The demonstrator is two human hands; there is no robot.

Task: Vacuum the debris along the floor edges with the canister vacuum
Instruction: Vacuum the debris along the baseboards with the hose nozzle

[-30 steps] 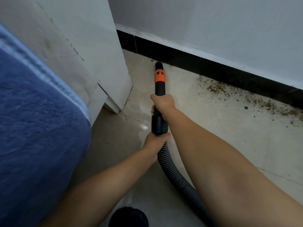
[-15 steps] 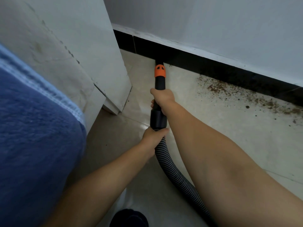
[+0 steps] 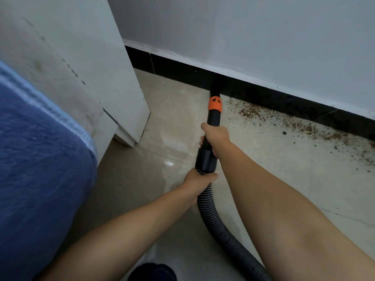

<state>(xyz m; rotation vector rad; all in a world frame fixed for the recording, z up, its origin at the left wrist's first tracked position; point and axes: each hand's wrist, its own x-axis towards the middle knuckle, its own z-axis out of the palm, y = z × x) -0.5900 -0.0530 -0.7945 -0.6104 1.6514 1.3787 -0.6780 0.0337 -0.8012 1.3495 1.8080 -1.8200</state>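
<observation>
Debris (image 3: pixel 300 126) lies along the far baseboard (image 3: pixel 263 98), right of our nozzle (image 3: pixel 214 110).
Our right hand (image 3: pixel 216 136) grips the nozzle; our left hand (image 3: pixel 197 182) grips the hose (image 3: pixel 219 226).

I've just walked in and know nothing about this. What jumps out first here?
The bright orange band on the black vacuum tube, its tip against the dark skirting board. Both hands grip it: right hand on the tube, left hand where the ribbed hose joins. Brown crumbs lie along the wall to the right.

Both arms reach forward, right hand (image 3: pixel 216 136) ahead of left hand (image 3: pixel 195 182), fingers apparently curled.
</observation>
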